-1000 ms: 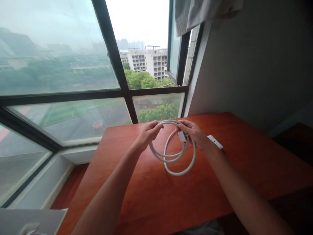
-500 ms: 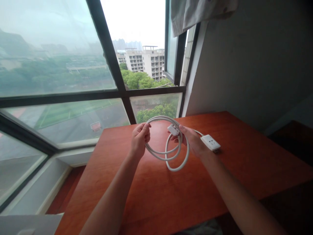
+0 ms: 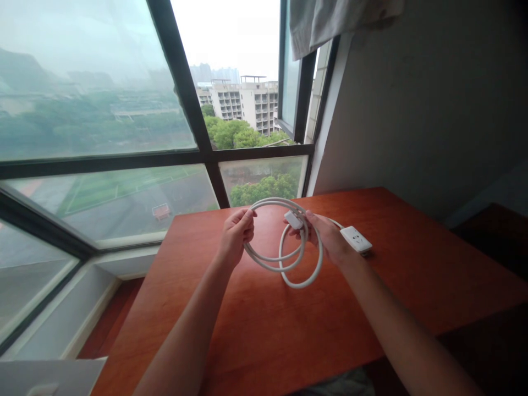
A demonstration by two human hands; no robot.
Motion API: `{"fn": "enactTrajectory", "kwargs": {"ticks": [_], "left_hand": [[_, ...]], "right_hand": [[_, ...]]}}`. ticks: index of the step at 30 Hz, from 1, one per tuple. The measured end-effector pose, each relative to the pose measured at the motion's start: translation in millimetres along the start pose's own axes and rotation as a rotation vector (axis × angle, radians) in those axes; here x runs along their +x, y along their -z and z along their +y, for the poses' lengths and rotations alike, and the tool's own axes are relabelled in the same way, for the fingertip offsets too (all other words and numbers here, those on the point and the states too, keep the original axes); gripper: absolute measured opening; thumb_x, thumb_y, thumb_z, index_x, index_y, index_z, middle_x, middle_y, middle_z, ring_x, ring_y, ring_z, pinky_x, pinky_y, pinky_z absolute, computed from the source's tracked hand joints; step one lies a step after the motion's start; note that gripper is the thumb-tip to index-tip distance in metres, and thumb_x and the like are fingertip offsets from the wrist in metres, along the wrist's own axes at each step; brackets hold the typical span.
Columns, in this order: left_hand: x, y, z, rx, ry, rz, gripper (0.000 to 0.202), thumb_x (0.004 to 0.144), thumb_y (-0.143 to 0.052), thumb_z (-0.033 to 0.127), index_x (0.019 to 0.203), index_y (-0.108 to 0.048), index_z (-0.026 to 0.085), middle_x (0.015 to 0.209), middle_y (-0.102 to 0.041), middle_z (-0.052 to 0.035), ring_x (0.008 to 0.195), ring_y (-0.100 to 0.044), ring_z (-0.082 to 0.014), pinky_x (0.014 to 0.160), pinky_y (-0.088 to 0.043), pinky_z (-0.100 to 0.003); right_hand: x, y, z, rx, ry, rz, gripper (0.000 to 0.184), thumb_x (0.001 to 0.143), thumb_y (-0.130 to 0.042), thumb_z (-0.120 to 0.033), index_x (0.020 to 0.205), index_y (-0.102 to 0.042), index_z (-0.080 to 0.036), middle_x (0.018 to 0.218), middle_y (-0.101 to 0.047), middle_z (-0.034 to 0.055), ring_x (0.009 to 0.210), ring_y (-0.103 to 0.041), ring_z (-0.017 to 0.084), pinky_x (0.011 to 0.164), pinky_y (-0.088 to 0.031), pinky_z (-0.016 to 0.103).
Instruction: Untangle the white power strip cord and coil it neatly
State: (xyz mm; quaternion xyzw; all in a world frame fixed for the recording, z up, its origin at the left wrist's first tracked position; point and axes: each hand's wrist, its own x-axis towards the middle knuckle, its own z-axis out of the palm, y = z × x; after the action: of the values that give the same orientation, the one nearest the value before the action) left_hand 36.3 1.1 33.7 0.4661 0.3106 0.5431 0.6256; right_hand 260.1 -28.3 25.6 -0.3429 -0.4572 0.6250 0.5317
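A white extension cord (image 3: pixel 270 268) hangs in loose loops above the table, held between both hands. My left hand (image 3: pixel 238 234) is closed around the left side of the loops. On the right side, my right hand (image 3: pixel 322 234) grips the cord together with its white plug (image 3: pixel 294 219), thumb on top. Part of the fingers is hidden behind the plug and cord. From behind my right hand the cord runs to a white socket block (image 3: pixel 355 240), which lies on the table just right of my wrist.
The reddish-brown wooden table (image 3: pixel 247 335) stretches below both hands. Behind it stand dark-framed windows (image 3: pixel 212 155), with one pane swung open at the right. A grey curtain (image 3: pixel 325 25) hangs at the top. A grey wall (image 3: pixel 404 121) borders the table on the right.
Both hands keep their hold on the cord. They have moved very slightly apart, and the right side of the loops has shifted a little to the right.
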Motion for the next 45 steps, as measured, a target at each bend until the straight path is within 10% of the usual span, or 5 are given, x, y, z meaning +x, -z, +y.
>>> {"fn": "enactTrajectory", "kwargs": {"ticks": [27, 37, 45], "left_hand": [[-1.5, 0.1, -4.3, -0.015, -0.004, 0.087, 0.030, 0.077, -0.068, 0.041, 0.079, -0.054, 0.015, 0.053, -0.023, 0.0103, 0.040, -0.017, -0.0016, 0.036, -0.014, -0.013], [-3.9, -17.7, -11.8, 0.034, -0.093, 0.280, 0.028, 0.078, -0.066, 0.041, 0.080, -0.053, 0.016, 0.048, -0.027, 0.0105, 0.037, -0.020, -0.0025, 0.036, -0.018, -0.015], [-7.1, -24.8, -15.2, 0.054, -0.090, 0.258, 0.030, 0.077, -0.067, 0.044, 0.079, -0.054, 0.017, 0.048, -0.028, 0.0098, 0.038, -0.023, -0.0031, 0.036, -0.019, -0.015]], "right_hand": [[3.9, -4.2, 10.9, 0.164, -0.014, 0.082, 0.025, 0.084, -0.060, -0.035, 0.099, -0.066, -0.016, 0.086, -0.071, 0.0070, 0.075, -0.067, 0.018, 0.070, -0.055, 0.029], [-3.2, -11.1, 5.0, -0.144, 0.112, 0.066, 0.051, 0.068, -0.076, -0.031, 0.115, -0.058, -0.021, 0.069, -0.058, -0.0034, 0.055, -0.052, 0.009, 0.049, -0.042, 0.021], [4.0, -7.9, 11.9, -0.355, 0.169, 0.263, 0.033, 0.069, -0.073, -0.038, 0.093, -0.061, -0.019, 0.060, -0.049, -0.0062, 0.044, -0.041, 0.007, 0.039, -0.032, 0.021]]}}
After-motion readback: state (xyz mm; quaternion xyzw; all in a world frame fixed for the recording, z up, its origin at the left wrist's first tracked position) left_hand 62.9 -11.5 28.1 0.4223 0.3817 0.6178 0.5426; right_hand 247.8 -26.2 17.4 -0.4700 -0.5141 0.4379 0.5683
